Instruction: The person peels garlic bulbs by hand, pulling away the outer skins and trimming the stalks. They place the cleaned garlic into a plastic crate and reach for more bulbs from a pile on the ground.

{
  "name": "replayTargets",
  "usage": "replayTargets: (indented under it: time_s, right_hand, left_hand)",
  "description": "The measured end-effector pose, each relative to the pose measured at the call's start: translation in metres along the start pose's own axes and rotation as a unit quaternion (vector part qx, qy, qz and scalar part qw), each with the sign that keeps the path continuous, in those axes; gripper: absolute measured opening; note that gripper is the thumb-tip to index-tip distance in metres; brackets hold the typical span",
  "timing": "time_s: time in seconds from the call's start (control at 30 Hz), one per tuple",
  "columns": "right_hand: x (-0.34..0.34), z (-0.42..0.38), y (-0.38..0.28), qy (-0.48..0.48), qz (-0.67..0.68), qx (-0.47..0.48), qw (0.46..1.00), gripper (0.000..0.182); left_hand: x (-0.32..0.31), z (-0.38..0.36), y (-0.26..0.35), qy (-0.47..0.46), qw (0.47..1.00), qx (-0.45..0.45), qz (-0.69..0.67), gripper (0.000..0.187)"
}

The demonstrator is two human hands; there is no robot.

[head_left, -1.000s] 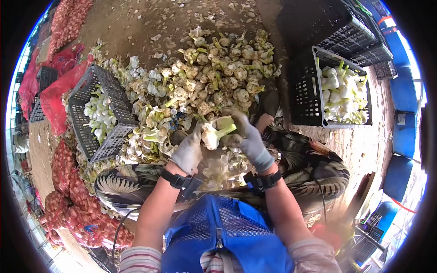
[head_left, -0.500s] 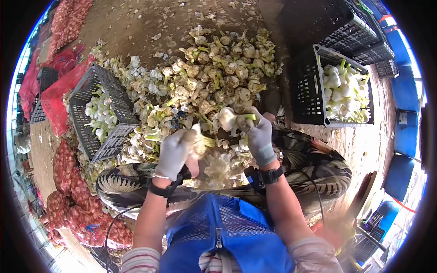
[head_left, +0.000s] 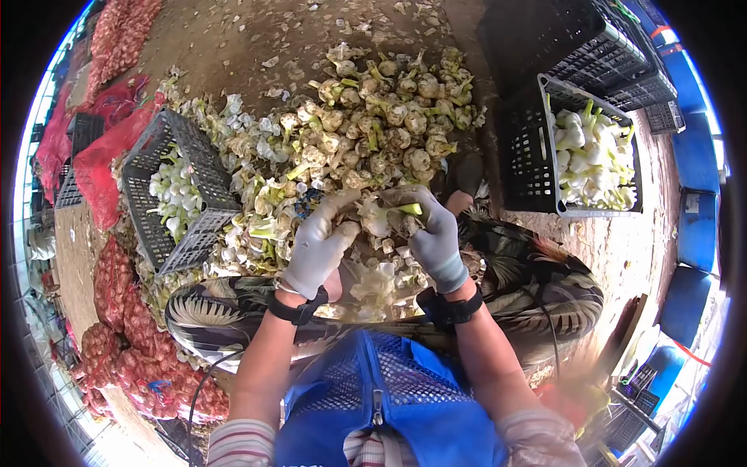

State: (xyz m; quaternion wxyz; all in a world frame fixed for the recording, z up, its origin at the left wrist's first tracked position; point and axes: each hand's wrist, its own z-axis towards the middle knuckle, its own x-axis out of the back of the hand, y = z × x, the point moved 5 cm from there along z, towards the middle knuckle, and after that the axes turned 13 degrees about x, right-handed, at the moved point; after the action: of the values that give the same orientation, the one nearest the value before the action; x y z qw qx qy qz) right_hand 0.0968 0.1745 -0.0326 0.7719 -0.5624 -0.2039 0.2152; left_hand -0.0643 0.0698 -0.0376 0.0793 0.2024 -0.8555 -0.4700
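My left hand [head_left: 320, 240] and my right hand [head_left: 433, 237], both in pale, soiled gloves, are close together above my lap. Between them is a whitish garlic bulb [head_left: 377, 219] with a cut green stem pointing right. The right hand's fingers are closed around its stem side. My left fingers curl around its far left side, with the thumb near its edge; their exact contact is partly hidden. Just beyond the hands lies a heap of untrimmed garlic bulbs [head_left: 373, 117] with dirty outer skins. Loose garlic skins [head_left: 373, 284] lie beneath the hands.
A black crate [head_left: 218, 198] with cleaned garlic stands tilted at left. Another crate [head_left: 550, 148] of white garlic is at right, near stacked black crates [head_left: 599, 62]. Red mesh sacks [head_left: 148, 350] lie at lower left. Peelings [head_left: 257, 140] cover the floor beside the heap.
My hands have drawn together and the left has moved up and right. The garlic bulb at my right hand has shifted slightly down. The second bulb earlier in my left hand no longer shows there.
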Motion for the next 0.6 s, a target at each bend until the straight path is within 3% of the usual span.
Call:
replayTargets:
  time_s: [0.07, 0.2, 0.3, 0.37, 0.4, 0.5, 0.57, 0.6]
  right_hand:
    - [-0.005, 0.002, 0.0, -0.021, 0.066, -0.033, 0.997, 0.025]
    - [-0.001, 0.002, 0.001, -0.037, 0.034, -0.061, 0.997, 0.022]
    - [0.001, 0.006, -0.001, -0.041, 0.034, -0.001, 0.999, 0.02]
    - [-0.002, 0.009, -0.004, -0.103, -0.02, 0.026, 0.994, 0.019]
    - [-0.003, 0.009, -0.006, -0.103, -0.02, 0.026, 0.994, 0.019]
    - [-0.006, 0.006, -0.004, -0.095, -0.01, -0.018, 0.995, 0.019]
    - [0.004, 0.002, 0.015, 0.033, 0.084, -0.124, 0.988, 0.02]
    - [0.011, 0.004, 0.016, 0.035, 0.043, -0.075, 0.996, 0.023]
  left_hand:
    - [-0.004, -0.005, 0.023, -0.032, 0.974, -0.105, 0.2, 0.026]
    - [-0.009, -0.007, 0.033, -0.028, 0.953, -0.126, 0.275, 0.024]
    - [-0.014, -0.013, 0.039, -0.008, 0.949, -0.153, 0.274, 0.019]
    - [-0.013, -0.013, 0.04, -0.024, 0.955, -0.106, 0.277, 0.017]
    - [-0.012, -0.012, 0.037, -0.038, 0.958, -0.06, 0.279, 0.014]
    - [-0.009, -0.018, 0.034, -0.056, 0.936, -0.037, 0.345, 0.014]
    - [-0.008, -0.023, 0.018, -0.079, 0.911, -0.034, 0.403, 0.013]
    - [-0.008, -0.026, 0.004, -0.103, 0.882, -0.033, 0.459, 0.012]
